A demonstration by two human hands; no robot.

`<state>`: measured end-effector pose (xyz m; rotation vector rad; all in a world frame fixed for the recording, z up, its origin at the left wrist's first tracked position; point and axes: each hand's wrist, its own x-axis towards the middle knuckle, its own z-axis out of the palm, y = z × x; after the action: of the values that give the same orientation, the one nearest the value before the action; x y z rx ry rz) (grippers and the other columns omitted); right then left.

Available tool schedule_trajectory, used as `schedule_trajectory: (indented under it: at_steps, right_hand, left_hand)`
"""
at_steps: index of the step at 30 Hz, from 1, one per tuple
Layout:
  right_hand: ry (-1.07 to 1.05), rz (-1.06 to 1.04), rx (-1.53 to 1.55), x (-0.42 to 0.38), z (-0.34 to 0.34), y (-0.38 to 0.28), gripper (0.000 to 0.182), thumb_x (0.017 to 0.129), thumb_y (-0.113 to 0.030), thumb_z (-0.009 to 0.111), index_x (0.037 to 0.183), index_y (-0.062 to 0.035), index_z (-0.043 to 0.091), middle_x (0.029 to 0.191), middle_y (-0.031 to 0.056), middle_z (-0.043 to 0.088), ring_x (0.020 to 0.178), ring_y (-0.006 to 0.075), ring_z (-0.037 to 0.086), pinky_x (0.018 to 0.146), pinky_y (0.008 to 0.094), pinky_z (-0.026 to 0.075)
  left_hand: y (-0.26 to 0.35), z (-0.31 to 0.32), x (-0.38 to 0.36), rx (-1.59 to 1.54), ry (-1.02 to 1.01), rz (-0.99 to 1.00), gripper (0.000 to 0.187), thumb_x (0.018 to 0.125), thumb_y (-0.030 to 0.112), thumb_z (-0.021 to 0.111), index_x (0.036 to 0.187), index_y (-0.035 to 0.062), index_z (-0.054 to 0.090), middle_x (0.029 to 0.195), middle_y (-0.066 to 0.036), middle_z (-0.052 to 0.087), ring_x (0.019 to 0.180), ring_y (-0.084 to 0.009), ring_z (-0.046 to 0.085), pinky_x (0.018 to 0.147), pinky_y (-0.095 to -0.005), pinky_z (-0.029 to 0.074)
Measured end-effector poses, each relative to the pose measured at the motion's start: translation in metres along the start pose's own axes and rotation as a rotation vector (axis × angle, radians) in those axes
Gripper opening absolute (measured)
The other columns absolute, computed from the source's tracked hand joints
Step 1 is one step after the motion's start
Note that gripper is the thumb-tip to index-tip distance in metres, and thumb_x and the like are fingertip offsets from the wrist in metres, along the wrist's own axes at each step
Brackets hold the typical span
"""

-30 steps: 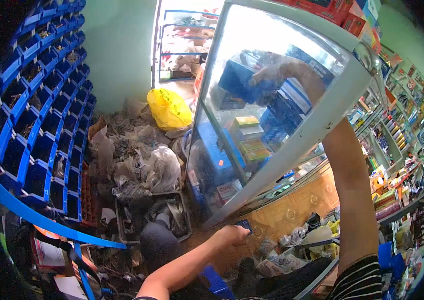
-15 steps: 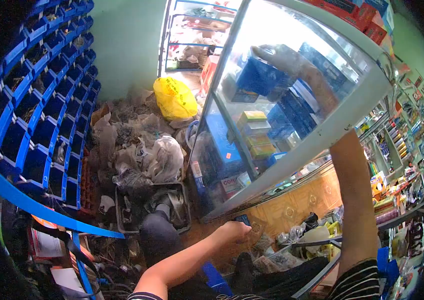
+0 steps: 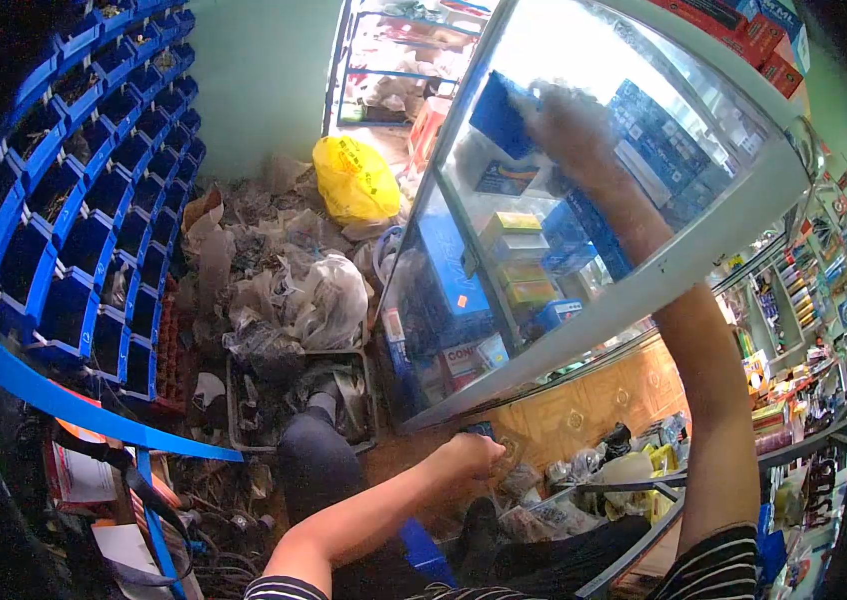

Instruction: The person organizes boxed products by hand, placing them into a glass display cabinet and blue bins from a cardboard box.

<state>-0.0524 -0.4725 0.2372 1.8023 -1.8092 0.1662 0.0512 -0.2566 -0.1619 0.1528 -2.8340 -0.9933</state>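
Blue box (image 3: 501, 114) is inside the glass case (image 3: 744, 207), near its upper left edge; the right hand (image 3: 569, 125) pinches its side, perhaps to hold it clear of other boxes (image 3: 516, 245). The left hand (image 3: 472, 456) grips a small dark object (image 3: 482, 430).

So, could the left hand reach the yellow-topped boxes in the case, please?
Probably not: the left hand is outside, holding a small dark object, and the glass case seems closed between it and the yellow-topped boxes.
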Motion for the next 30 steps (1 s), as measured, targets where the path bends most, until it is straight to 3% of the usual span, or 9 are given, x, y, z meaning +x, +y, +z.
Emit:
schedule_trajectory:
  at_steps: [3, 9, 13, 20, 23, 25, 27, 28, 30]
  right_hand:
    - [0.322, -0.196, -0.442, 0.016, 0.046, 0.008, 0.047, 0.091, -0.036, 0.064, 0.13, -0.0104, 0.059, 0.12, 0.0173, 0.062, 0.1, 0.0299, 0.066, 0.084, 0.0424, 0.054]
    - [0.06, -0.196, 0.797, 0.02, 0.029, 0.039, 0.036, 0.085, -0.035, 0.068, 0.107, -0.0066, 0.069, 0.103, 0.0138, 0.068, 0.096, 0.0278, 0.065, 0.085, 0.0427, 0.051]
    - [0.58, -0.419, -0.134, 0.008, 0.06, 0.096, 0.04, 0.092, -0.023, 0.066, 0.13, -0.0137, 0.059, 0.125, 0.0107, 0.06, 0.105, 0.0246, 0.063, 0.092, 0.0375, 0.052]
    - [0.617, -0.21, 0.095, -0.042, 0.082, 0.121, 0.029, 0.091, -0.02, 0.066, 0.118, -0.0099, 0.064, 0.112, 0.0115, 0.064, 0.096, 0.0259, 0.064, 0.086, 0.0372, 0.051]
    - [0.853, -0.104, 0.351, -0.093, 0.081, 0.114, 0.025, 0.09, -0.019, 0.065, 0.113, -0.0083, 0.065, 0.107, 0.0118, 0.066, 0.093, 0.0264, 0.065, 0.084, 0.0371, 0.051]
    - [1.079, 0.03, 0.546, -0.162, 0.083, 0.106, 0.023, 0.09, -0.018, 0.065, 0.11, -0.0072, 0.067, 0.104, 0.012, 0.067, 0.09, 0.0268, 0.065, 0.082, 0.037, 0.05]
    - [1.097, 0.447, 0.733, -0.267, 0.109, 0.094, 0.018, 0.089, -0.011, 0.064, 0.106, -0.0053, 0.067, 0.101, 0.0103, 0.068, 0.091, 0.0236, 0.066, 0.081, 0.0346, 0.05]
    - [1.086, 0.745, 0.852, -0.324, 0.148, 0.094, 0.019, 0.091, -0.013, 0.063, 0.107, -0.003, 0.066, 0.1, 0.0094, 0.067, 0.091, 0.0198, 0.065, 0.081, 0.0312, 0.05]
    - [1.012, 1.34, 1.02, -0.431, 0.221, 0.075, 0.023, 0.096, -0.024, 0.06, 0.102, -0.0019, 0.059, 0.092, 0.0066, 0.063, 0.081, 0.0127, 0.057, 0.077, 0.0311, 0.048]
  left_hand:
    - [-0.004, 0.009, 0.009, 0.028, -0.066, -0.033, 0.024, 0.089, 0.016, 0.053, 0.109, 0.0049, 0.062, 0.092, -0.018, 0.069, 0.085, -0.0349, 0.07, 0.072, -0.0463, 0.056]
    - [0.004, -0.01, 0.005, 0.028, -0.149, -0.104, 0.019, 0.089, 0.016, 0.054, 0.101, 0.0039, 0.061, 0.089, -0.018, 0.069, 0.085, -0.0346, 0.07, 0.071, -0.0463, 0.056]
    - [0.003, -0.005, -0.001, -0.018, -0.142, -0.069, 0.019, 0.089, 0.016, 0.055, 0.101, 0.0036, 0.06, 0.088, -0.019, 0.068, 0.085, -0.0362, 0.069, 0.07, -0.0478, 0.055]
    - [-0.015, 0.007, 0.011, -0.084, -0.117, -0.088, 0.031, 0.088, 0.031, 0.06, 0.101, 0.0036, 0.059, 0.09, -0.022, 0.067, 0.087, -0.041, 0.066, 0.074, -0.0505, 0.053]
    - [0.006, -0.037, 0.001, -0.168, -0.237, -0.11, 0.03, 0.092, 0.03, 0.061, 0.11, 0.0073, 0.056, 0.105, -0.02, 0.064, 0.104, -0.0375, 0.061, 0.087, -0.0437, 0.05]
    - [0.004, -0.042, 0.007, 0.099, -0.454, -0.142, 0.029, 0.092, 0.029, 0.057, 0.119, 0.0183, 0.058, 0.122, -0.012, 0.058, 0.111, -0.0304, 0.057, 0.093, -0.0362, 0.048]
    - [0.011, -0.049, -0.001, 0.542, -0.606, 0.02, 0.03, 0.095, 0.031, 0.05, 0.124, 0.0262, 0.058, 0.14, -0.003, 0.049, 0.126, -0.0223, 0.047, 0.102, -0.0299, 0.043]
    - [-0.001, -0.041, -0.008, 0.873, -0.496, 0.338, 0.033, 0.094, 0.03, 0.055, 0.126, 0.0196, 0.058, 0.137, -0.009, 0.054, 0.118, -0.027, 0.057, 0.095, -0.0347, 0.049]
    - [-0.003, -0.037, -0.013, -0.079, -0.196, -0.166, 0.027, 0.092, 0.024, 0.057, 0.118, 0.0132, 0.058, 0.107, -0.014, 0.06, 0.095, -0.0351, 0.062, 0.076, -0.0465, 0.052]
